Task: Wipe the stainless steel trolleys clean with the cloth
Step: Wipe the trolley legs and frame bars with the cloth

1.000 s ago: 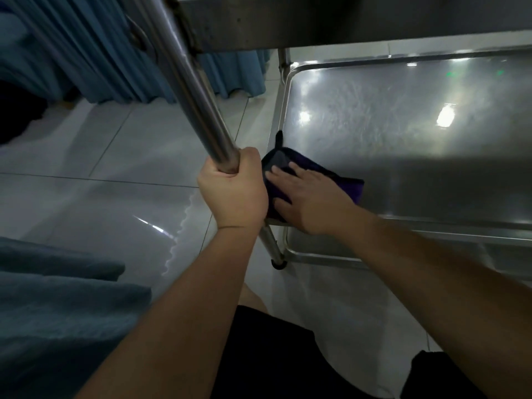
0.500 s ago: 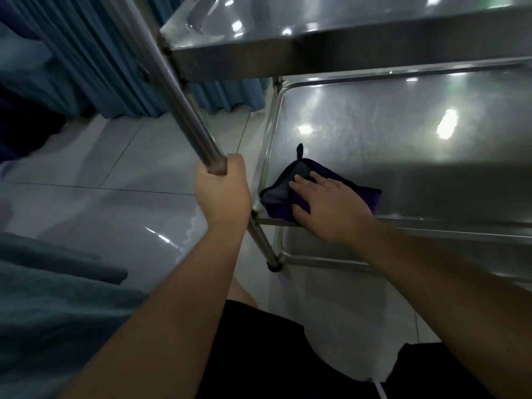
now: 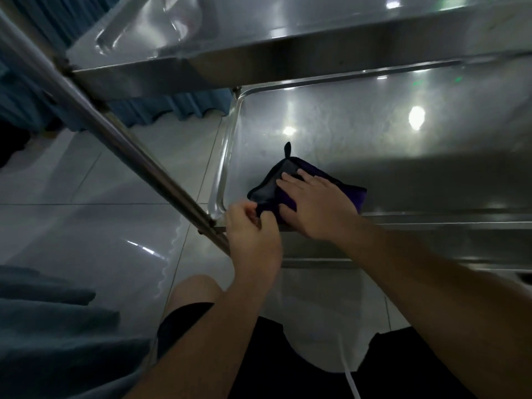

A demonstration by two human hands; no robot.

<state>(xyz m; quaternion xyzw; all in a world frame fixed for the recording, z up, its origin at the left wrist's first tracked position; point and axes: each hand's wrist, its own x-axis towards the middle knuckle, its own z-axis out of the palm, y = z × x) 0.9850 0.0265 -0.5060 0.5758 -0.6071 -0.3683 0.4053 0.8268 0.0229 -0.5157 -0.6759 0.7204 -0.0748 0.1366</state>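
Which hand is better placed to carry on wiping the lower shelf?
Right. The right hand lies flat on the cloth on the lower shelf; the left hand only pinches its near edge.

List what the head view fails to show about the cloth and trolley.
- Cloth: its middle lies under the right hand.
- Left hand: its grip on the cloth's corner is blurred.
- Trolley's lower shelf: cut off by the right edge and overhung by the upper shelf.

the trolley shelf [image 3: 374, 133] is brushed stainless steel, glossy, with bright light spots; its upright post [image 3: 121, 145] is smooth polished metal. on the shelf, the cloth [image 3: 276, 191] looks soft, matt, dark purple. beside the shelf, the floor tiles [image 3: 86, 220] shine.
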